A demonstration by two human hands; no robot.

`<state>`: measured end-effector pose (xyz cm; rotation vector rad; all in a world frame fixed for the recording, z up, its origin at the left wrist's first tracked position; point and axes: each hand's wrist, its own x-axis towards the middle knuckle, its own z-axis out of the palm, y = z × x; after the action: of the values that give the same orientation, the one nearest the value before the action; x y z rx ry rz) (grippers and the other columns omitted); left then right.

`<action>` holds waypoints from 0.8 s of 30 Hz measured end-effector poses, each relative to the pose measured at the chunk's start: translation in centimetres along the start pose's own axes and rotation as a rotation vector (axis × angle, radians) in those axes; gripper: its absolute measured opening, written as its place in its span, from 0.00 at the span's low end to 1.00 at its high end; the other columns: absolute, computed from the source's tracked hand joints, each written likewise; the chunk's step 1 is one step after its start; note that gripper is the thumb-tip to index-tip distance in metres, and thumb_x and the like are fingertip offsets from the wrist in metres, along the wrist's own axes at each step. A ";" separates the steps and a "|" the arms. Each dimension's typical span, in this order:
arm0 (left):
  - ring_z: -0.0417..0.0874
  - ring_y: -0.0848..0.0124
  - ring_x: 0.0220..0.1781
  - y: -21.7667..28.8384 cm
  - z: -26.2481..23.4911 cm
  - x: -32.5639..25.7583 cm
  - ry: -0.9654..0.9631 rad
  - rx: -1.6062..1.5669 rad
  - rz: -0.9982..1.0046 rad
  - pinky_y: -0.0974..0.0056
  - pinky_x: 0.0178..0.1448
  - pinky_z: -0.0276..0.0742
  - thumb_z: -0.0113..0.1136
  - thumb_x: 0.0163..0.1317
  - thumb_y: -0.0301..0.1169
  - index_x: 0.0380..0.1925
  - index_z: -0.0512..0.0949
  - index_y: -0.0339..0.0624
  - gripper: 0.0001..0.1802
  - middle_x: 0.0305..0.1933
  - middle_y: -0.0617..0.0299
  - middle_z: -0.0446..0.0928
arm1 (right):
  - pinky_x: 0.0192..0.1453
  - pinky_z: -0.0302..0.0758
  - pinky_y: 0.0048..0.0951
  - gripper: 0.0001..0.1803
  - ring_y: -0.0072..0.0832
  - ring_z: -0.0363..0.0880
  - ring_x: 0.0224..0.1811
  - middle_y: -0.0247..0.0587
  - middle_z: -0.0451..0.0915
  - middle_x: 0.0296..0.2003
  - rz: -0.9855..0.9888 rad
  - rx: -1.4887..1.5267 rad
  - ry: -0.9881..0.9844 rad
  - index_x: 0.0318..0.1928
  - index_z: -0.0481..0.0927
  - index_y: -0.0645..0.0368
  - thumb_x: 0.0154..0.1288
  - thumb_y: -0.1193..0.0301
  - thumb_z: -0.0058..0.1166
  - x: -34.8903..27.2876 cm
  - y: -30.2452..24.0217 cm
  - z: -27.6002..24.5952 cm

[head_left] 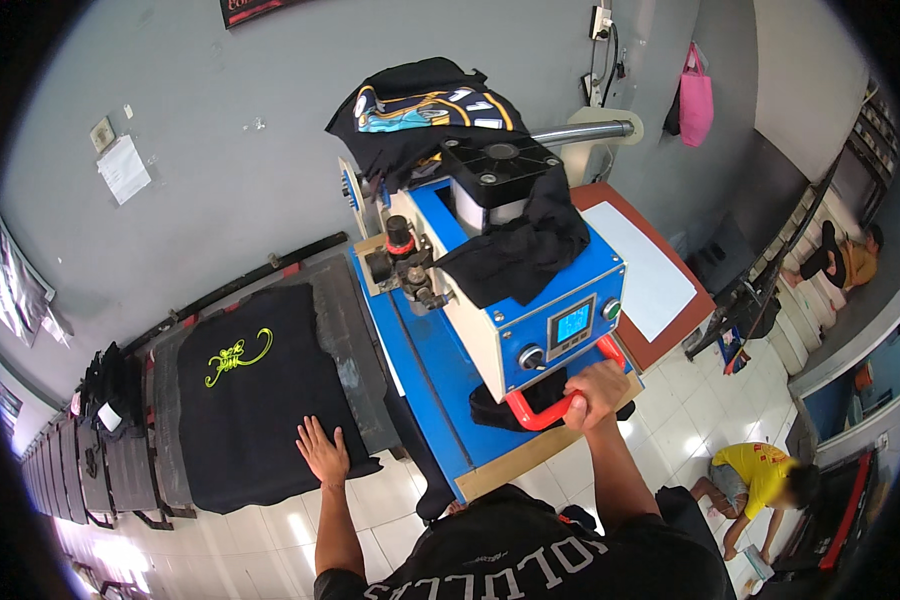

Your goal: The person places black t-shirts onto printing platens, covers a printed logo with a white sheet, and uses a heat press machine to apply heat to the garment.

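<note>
The red handle [528, 414] of a blue press [598, 286] sits near the front edge of the blue tabletop [452, 382], the right hand [597, 396] clamped around it. The left hand [324, 453], fingers apart, lies on a black shirt [255, 420] draped over a dark board [340, 322].

From my end: left hand [326, 457] flat, palm down, fingers [312, 434] straight and slightly spread, thumb apart. Left forearm [337, 528] bare, running up from the lower edge. Right hand [599, 393] farther forward, fingers curled into a grip. Right forearm [619, 475] bare, reaching forward, leaning slightly inward.
</note>
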<state>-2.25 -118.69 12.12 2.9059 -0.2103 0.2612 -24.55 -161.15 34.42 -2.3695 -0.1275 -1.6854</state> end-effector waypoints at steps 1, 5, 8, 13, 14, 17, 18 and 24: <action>0.50 0.51 0.81 0.0 -0.2 0.2 -0.005 -0.014 0.002 0.45 0.81 0.40 0.49 0.70 0.51 0.72 0.60 0.37 0.38 0.78 0.51 0.55 | 0.25 0.61 0.35 0.20 0.32 0.69 0.14 0.33 0.69 0.14 -0.008 -0.007 0.004 0.18 0.72 0.53 0.66 0.60 0.42 0.0 0.3 -0.1; 0.49 0.49 0.81 -0.4 -0.2 0.5 -0.028 -0.069 0.027 0.44 0.81 0.39 0.53 0.67 0.52 0.72 0.61 0.39 0.40 0.78 0.51 0.56 | 0.24 0.61 0.36 0.20 0.35 0.69 0.15 0.34 0.70 0.14 0.005 -0.020 -0.016 0.19 0.72 0.54 0.66 0.59 0.43 -0.2 3.4 -0.8; 0.49 0.48 0.80 -0.5 0.1 -0.2 -0.025 -0.175 0.026 0.43 0.80 0.40 0.55 0.66 0.53 0.70 0.64 0.43 0.38 0.78 0.49 0.56 | 0.25 0.62 0.38 0.19 0.37 0.71 0.16 0.37 0.71 0.15 0.036 -0.023 -0.056 0.20 0.73 0.55 0.65 0.60 0.44 -0.1 7.1 -3.3; 0.53 0.46 0.79 -1.1 1.7 -2.9 -0.002 -0.350 0.015 0.38 0.78 0.43 0.60 0.65 0.47 0.65 0.72 0.44 0.32 0.76 0.49 0.61 | 0.31 0.70 0.44 0.16 0.47 0.76 0.24 0.45 0.75 0.20 0.277 -0.128 -0.220 0.22 0.74 0.59 0.65 0.64 0.45 0.7 11.4 -6.7; 0.55 0.46 0.78 -0.4 1.8 -4.1 -0.026 -0.422 0.035 0.36 0.76 0.45 0.61 0.65 0.45 0.61 0.75 0.43 0.28 0.74 0.49 0.63 | 0.33 0.70 0.45 0.15 0.49 0.77 0.26 0.47 0.77 0.21 0.359 -0.150 -0.226 0.24 0.75 0.59 0.66 0.67 0.44 1.0 11.9 -7.3; 0.65 0.48 0.74 2.8 1.4 -8.9 -0.084 -0.699 0.192 0.44 0.75 0.54 0.60 0.67 0.33 0.58 0.76 0.40 0.21 0.67 0.47 0.72 | 0.36 0.72 0.45 0.17 0.50 0.78 0.29 0.49 0.78 0.23 0.398 -0.277 -0.258 0.29 0.78 0.61 0.71 0.66 0.41 0.6 16.0 -9.5; 0.69 0.51 0.71 4.0 1.1 -10.3 -0.172 -0.852 0.186 0.49 0.73 0.59 0.59 0.68 0.32 0.58 0.76 0.39 0.20 0.65 0.48 0.74 | 0.37 0.72 0.45 0.17 0.51 0.79 0.30 0.49 0.79 0.25 0.484 -0.282 -0.271 0.30 0.78 0.61 0.72 0.65 0.41 0.5 17.1 -10.2; 0.73 0.65 0.65 6.2 6.2 -17.9 -0.766 -1.333 -0.178 0.62 0.70 0.66 0.52 0.74 0.47 0.67 0.66 0.34 0.31 0.63 0.51 0.74 | 0.48 0.73 0.49 0.19 0.53 0.80 0.37 0.54 0.83 0.34 0.264 -0.657 -0.444 0.35 0.80 0.65 0.73 0.62 0.44 0.0 21.3 -11.2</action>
<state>-19.66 -123.93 3.97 1.5372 -0.1415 -0.7481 -30.56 -184.41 35.00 -3.0161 0.7417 -1.1680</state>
